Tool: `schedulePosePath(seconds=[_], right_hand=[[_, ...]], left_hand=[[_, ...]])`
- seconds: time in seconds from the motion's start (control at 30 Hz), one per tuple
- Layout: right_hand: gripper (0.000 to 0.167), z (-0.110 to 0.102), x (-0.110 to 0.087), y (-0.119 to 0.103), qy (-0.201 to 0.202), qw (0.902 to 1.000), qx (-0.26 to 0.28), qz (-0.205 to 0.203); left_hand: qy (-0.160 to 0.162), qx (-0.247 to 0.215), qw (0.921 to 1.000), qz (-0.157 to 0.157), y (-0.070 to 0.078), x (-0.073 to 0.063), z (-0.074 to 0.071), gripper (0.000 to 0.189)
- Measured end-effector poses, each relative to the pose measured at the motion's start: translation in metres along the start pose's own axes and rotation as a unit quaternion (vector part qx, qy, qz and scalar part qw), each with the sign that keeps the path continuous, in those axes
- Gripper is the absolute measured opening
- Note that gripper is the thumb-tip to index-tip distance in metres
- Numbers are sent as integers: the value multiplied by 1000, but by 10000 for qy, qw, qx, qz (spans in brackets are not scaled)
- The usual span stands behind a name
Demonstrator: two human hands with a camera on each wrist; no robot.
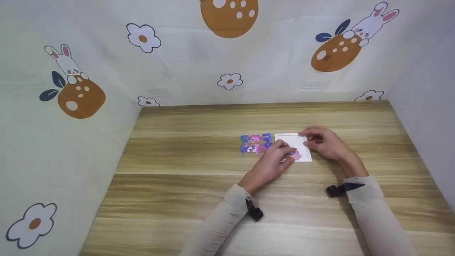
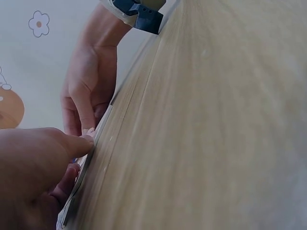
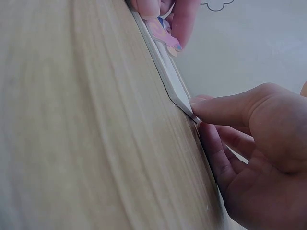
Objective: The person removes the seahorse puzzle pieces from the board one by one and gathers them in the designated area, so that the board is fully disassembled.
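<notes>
A shallow white puzzle tray (image 1: 294, 140) lies flat on the table. Over its lower part, my left hand (image 1: 271, 162) pinches a pink jigsaw piece (image 1: 296, 155) between thumb and fingers; in the right wrist view that piece (image 3: 165, 38) is tilted against the tray's surface. My right hand (image 1: 328, 143) grips the tray's right side, its thumb on the rim (image 3: 178, 91) and its fingers along the outer edge. Left of the tray sit several blue, purple and pink jigsaw pieces (image 1: 255, 139) in two rows, partly covered by my left hand.
The wood-grain table (image 1: 170, 199) stretches around the tray on every side. A pale cloth backdrop (image 1: 185, 64) printed with rabbits, oranges and flowers rises behind and at the sides. Black wrist cameras hang at the left cuff (image 1: 255, 210) and right cuff (image 1: 336, 191), close above the table.
</notes>
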State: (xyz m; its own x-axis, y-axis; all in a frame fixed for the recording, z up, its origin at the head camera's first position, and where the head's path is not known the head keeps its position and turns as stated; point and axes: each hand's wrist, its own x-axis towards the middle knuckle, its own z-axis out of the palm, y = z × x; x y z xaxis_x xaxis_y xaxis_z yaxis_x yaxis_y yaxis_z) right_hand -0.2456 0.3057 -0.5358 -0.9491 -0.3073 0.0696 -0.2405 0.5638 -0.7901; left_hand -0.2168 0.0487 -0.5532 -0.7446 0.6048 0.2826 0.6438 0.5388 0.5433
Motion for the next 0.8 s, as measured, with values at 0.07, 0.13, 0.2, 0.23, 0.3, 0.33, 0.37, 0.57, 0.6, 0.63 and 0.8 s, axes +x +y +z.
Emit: schedulePosePath(seconds=[0.07, 0.13, 0.2, 0.23, 0.3, 0.33, 0.37, 0.57, 0.6, 0.63, 0.8], right_hand=[[37, 0, 0, 0, -6, 10000, 2, -5], [37, 0, -1, 2, -28, 10000, -19, 27], [37, 0, -1, 2, -43, 9999, -80, 83], [37, -1, -2, 3, -57, 9999, -99, 109], [37, -2, -2, 4, -62, 9998, -144, 155], [37, -2, -2, 4, -56, 9997, -166, 173], [37, -2, -2, 4, -60, 9997, -168, 182], [36, 0, -1, 4, -11, 9999, -35, 125], [36, 0, 0, 3, 7, 9999, -10, 110], [35, 0, 0, 3, 11, 9999, 14, 103], [35, 0, 1, 3, 32, 9999, 76, 138]], left_hand=[[2, -29, 10000, 4, 0, 0, -2, 34], [32, -76, 10000, 15, 0, 0, -5, 34], [68, -105, 9999, 13, -1, 0, -8, 33], [81, -140, 9999, 0, -1, -1, -10, 33], [101, -232, 9997, -45, -2, -2, -14, 33], [125, -270, 9995, -61, -4, -3, -16, 33], [155, -309, 9994, -81, -5, -4, -18, 32], [467, -427, 9980, -4, -19, -11, -36, 30], [529, -459, 9975, 23, -21, -13, -39, 30], [590, -496, 9970, 44, -24, -14, -42, 30], [787, -671, 9946, 48, -38, -24, -56, 29]])
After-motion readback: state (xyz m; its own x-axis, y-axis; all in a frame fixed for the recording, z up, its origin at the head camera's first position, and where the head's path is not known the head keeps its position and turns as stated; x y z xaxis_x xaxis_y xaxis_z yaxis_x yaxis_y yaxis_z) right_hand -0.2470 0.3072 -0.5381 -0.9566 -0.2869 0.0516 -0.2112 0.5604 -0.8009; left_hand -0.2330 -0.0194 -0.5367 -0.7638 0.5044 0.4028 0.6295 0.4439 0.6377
